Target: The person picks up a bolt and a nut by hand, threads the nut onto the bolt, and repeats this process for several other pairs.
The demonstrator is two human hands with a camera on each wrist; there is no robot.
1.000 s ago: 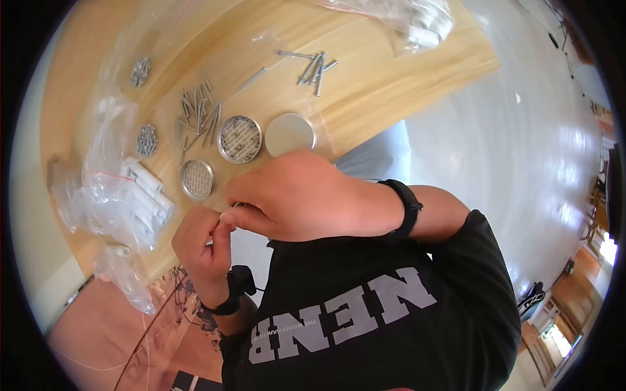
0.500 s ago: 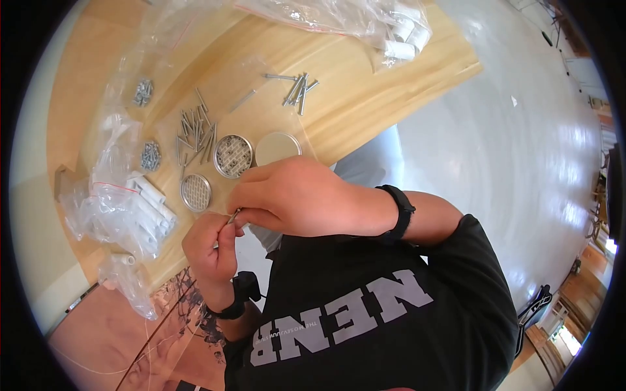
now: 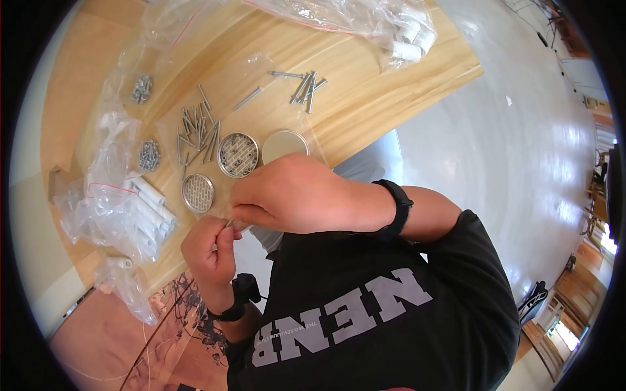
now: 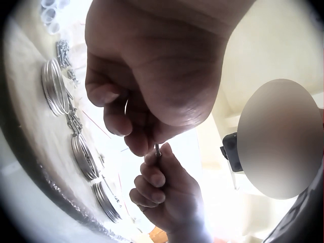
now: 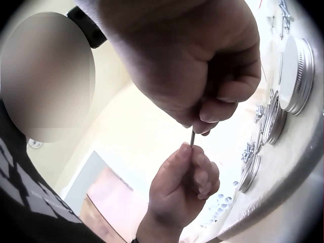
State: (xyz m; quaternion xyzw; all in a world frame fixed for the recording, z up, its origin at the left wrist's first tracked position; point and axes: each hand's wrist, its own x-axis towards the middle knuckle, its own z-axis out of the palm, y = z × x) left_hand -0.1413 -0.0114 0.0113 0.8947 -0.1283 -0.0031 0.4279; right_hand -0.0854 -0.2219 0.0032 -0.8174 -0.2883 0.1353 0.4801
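In front of the black shirt, the two hands meet at the fingertips over a slim metal rod [image 5: 193, 137]. My left hand [image 3: 210, 251] pinches its lower end between thumb and forefinger, other fingers curled. From the right, my right hand [image 3: 290, 195] pinches the other end, its back turned to the head camera. Only a short length shows between the fingertips; the rest is hidden. Just beyond the hands stand a round tin [image 3: 238, 155] with small metal parts inside, a smaller shallow tin [image 3: 197, 193] and a plain round lid [image 3: 285, 148], partly covered by the right hand.
Loose long screws [image 3: 199, 127] lie behind the tins, with another group [image 3: 306, 88] farther right. Two piles of small metal fasteners [image 3: 149, 155] are at the left. Clear bags with white tubes [image 3: 149, 202] lie along the left side and the far edge [image 3: 407, 49].
Half a second ago more of the rod showed at the right fingertips; now those fingers cover most of it. The head view has shifted slightly, and the table items lie as before.
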